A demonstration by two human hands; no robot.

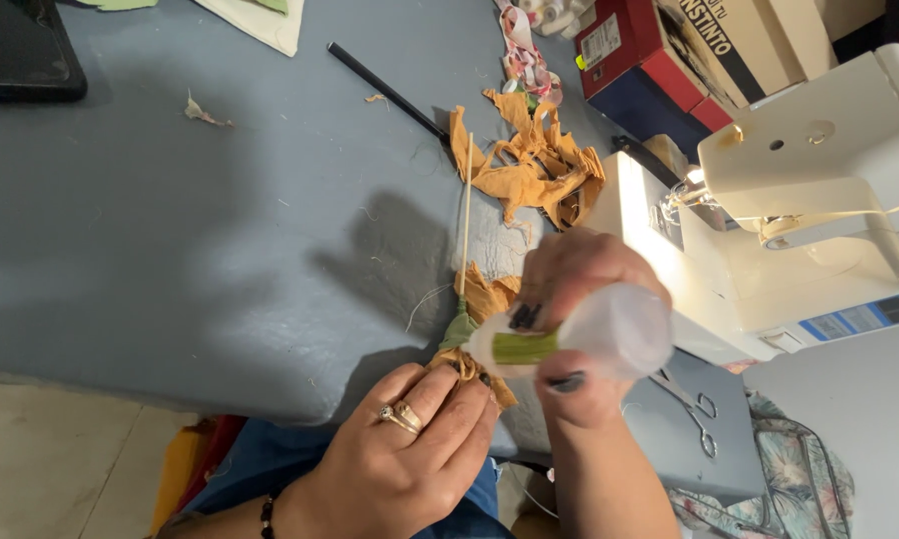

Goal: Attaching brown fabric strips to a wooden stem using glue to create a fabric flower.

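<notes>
At lower centre, your right hand (579, 319) grips a clear glue bottle (579, 339), its nozzle at the orange fabric (484, 299) on a thin stick (465, 215). Your left hand (409, 449) is closed, pinching that fabric from below. Above lies a heap of orange scraps (529, 165) on the grey tabletop (170, 230); a white sewing machine (799, 210) stands at right, with scissors (694, 409) below it.

Broad open stretch of grey table (170, 230) to the left, only a small fabric scrap (202, 113) on it. Hemmed in on the right by a white sewing machine (799, 220). Blocked ahead by an orange fabric pile (529, 170), black rod (389, 95) and boxes (669, 50). Scissors (694, 409) just beside the right forearm.
</notes>
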